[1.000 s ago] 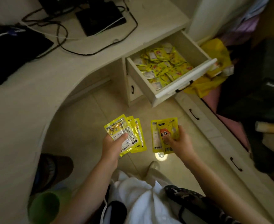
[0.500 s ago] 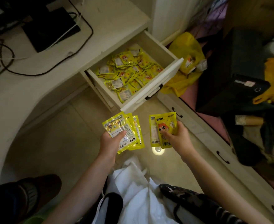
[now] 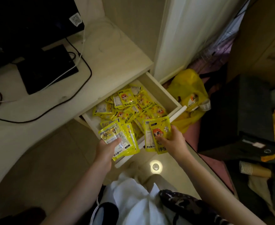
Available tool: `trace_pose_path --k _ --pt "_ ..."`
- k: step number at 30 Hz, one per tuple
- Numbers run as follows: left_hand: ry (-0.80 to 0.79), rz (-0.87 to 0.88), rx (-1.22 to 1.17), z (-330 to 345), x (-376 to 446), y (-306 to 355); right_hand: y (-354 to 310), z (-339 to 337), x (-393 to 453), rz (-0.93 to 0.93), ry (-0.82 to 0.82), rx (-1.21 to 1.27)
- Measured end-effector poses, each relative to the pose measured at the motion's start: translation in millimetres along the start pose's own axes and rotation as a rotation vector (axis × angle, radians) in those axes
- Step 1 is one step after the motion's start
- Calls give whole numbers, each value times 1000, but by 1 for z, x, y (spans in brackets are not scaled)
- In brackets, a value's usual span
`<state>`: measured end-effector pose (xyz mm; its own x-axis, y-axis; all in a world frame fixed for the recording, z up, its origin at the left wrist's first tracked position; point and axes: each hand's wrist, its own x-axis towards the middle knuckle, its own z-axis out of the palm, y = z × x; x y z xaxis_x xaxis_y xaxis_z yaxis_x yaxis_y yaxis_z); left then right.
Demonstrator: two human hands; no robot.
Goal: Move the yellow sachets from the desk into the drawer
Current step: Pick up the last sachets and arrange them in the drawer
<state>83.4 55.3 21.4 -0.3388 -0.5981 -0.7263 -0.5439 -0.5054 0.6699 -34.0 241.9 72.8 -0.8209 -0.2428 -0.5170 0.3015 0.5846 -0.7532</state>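
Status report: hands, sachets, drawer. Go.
Left hand gripping a fan of yellow sachets. Right hand gripping two more. Both over the open drawer, already heaped. Nothing blocking.

Single head-worn wide-angle view, looking steeply down and forward from above the person's own lap. Open drawer (image 3: 164, 95) sits mid-frame, close in; table (image 3: 114, 51) fills upper left, floor (image 3: 44, 159) lower left. Both forearms enter from the bottom edge. Edges bowed by lens.

Black monitor (image 3: 28, 21), tangled cables (image 3: 83, 62), yellow bag (image 3: 187, 88) (floor).
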Motion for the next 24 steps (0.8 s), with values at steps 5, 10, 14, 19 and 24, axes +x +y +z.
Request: trace_pose_path --k 5,10,14,19,24 --pt "43 -57 -16 22 28 10 -21 -9 56 -16 -98 -41" --pt "150 -152 -33 47 42 13 -30 -18 111 -28 -203 -196" --pt "245 -200 -88 71 45 9 -31 -24 149 -15 -313 -262" --pt "309 -212 -123 99 60 2 -41 -13 197 -45 -433 -381" --pt "356 -209 -29 118 83 1 -41 10 226 -57 -523 -512"
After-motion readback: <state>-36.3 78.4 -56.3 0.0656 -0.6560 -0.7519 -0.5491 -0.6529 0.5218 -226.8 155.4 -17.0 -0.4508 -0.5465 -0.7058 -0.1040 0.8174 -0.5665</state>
